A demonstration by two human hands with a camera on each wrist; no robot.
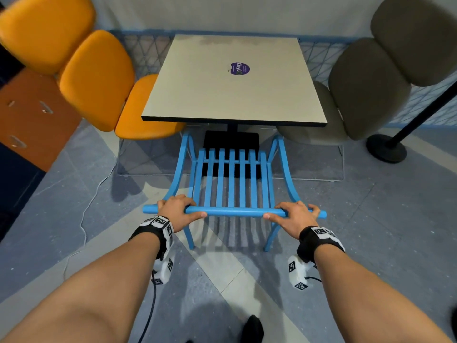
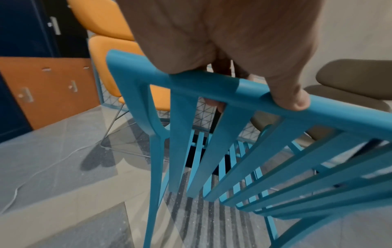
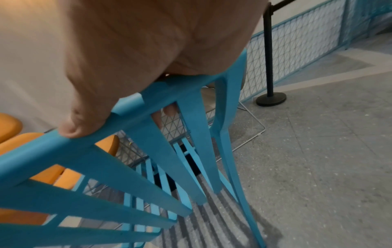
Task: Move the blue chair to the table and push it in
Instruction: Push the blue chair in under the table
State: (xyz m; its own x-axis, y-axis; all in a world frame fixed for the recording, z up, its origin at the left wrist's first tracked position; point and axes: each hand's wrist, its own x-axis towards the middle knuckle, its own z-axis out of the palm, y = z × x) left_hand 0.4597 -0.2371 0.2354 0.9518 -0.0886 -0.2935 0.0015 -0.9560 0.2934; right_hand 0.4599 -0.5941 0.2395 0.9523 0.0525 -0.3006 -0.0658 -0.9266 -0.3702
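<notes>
Blue chair (image 1: pixel 231 179), rigid slatted frame, probably light and easily slid, front just under the tabletop (image 1: pixel 235 82) edge, taken at the top rail by left grip (image 1: pixel 176 211) and right grip (image 1: pixel 294 216), both wrapped around it.

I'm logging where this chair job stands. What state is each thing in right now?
blue chair: upright on the floor, front under the table edge, seat mostly still out.
table: top bare but for a purple sticker.
left hand: grips the chair's top rail.
right hand: grips the same rail.
orange chair: seat tucked under the table.
grey chair: likewise.
</notes>
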